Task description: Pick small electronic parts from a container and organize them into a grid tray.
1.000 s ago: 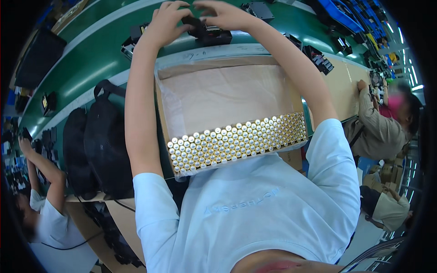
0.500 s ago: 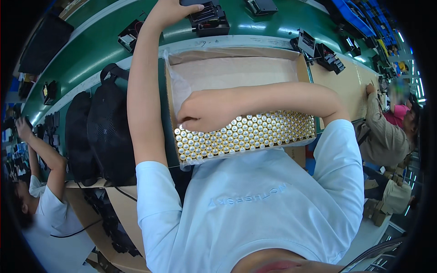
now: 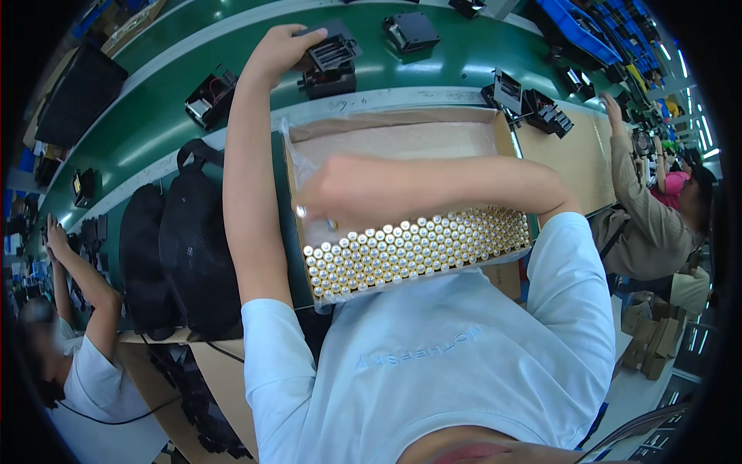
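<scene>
My left hand (image 3: 280, 52) grips the edge of a black box's open lid (image 3: 334, 51), its thumb over the top. Slots line that lid, and the black box body (image 3: 331, 81) sits below it on the green bench. Over the carton, my right hand (image 3: 340, 185) is closed and smeared by motion. A battery (image 3: 301, 210) shows at its fingertips and another battery (image 3: 332, 225) just under the hand. Rows of upright batteries (image 3: 410, 251) with silvery ends and golden rims fill the near part of the open carton (image 3: 394, 117).
Other black boxes stand on the green bench (image 3: 255, 54): one at left (image 3: 210, 99), one farther back (image 3: 411, 32), one at right (image 3: 545, 112) by a cardboard sheet (image 3: 572, 158). A black backpack (image 3: 193, 247) is left of the carton. People work at both sides.
My right hand has lifted from the battery rows, and batteries now show at its fingers. The view has shifted, so the bench appears lower. My left hand keeps its hold on the lid.
</scene>
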Motion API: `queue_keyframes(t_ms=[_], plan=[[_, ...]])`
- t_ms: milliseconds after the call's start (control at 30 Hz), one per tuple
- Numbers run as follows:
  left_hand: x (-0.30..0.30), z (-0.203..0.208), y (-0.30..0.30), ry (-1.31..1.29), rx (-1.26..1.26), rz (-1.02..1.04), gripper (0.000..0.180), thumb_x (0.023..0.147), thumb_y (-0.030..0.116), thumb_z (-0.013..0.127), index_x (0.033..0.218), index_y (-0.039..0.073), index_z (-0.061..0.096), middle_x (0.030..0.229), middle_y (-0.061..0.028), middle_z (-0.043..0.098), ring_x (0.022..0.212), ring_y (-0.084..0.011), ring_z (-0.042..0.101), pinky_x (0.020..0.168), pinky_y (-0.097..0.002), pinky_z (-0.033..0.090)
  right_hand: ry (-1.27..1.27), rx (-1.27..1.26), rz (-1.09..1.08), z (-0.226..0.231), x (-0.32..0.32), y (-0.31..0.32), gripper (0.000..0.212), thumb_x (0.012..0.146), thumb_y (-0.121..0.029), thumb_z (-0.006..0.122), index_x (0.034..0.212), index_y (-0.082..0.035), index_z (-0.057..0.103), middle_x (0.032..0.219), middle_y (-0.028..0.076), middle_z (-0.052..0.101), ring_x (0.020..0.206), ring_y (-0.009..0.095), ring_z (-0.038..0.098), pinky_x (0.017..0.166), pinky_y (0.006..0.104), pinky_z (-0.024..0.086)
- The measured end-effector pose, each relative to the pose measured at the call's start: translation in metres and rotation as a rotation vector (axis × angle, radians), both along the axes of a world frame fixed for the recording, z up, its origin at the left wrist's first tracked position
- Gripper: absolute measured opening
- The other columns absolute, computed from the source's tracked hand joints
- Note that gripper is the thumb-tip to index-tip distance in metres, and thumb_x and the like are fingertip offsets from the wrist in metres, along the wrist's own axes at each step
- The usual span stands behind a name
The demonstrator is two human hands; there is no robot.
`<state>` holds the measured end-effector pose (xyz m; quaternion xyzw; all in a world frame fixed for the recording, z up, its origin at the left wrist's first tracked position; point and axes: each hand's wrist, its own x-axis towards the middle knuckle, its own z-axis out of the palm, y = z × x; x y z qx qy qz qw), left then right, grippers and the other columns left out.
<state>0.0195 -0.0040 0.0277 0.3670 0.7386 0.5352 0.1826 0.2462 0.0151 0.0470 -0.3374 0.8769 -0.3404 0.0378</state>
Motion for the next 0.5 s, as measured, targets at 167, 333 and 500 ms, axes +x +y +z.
queue_keyframes(t_ms=[167,333,500], plan=[[0.0,-0.001,-0.005,-0.444,0.138,-0.024,0.031,0.088,0.012,0.063,0.113,-0.006,0.06,0.095,-0.0164,0.066,0.083,-0.0224,0.067,0.072,-0.0341,0.058,0.211,0.03,-0.762,0.039,-0.062,0.062,0.023,0.09,-0.021,0.064,0.083,-0.002,0.075,0.062,0.005,0.064,0.049,0.013,0.048,0.05,0.0293,0.043],[0.001,-0.006,-0.005,-0.597,0.269,-0.047,0.031,0.09,0.007,0.056,0.118,-0.005,0.054,0.105,-0.0189,0.063,0.096,-0.0255,0.064,0.078,-0.0368,0.057,0.163,0.17,-0.962,0.037,-0.123,0.116,0.032,0.091,-0.026,0.064,0.082,0.002,0.074,0.06,0.006,0.065,0.048,0.013,0.053,0.051,0.0264,0.046],[-0.008,0.004,-0.011,-0.88,0.344,-0.179,0.036,0.089,0.004,0.056,0.123,-0.007,0.048,0.111,-0.0225,0.059,0.096,-0.0297,0.063,0.079,-0.04,0.057,-0.03,0.197,-0.921,0.048,-0.141,0.117,0.033,0.089,-0.027,0.065,0.081,0.004,0.074,0.06,0.007,0.065,0.049,0.014,0.057,0.053,0.0253,0.049]])
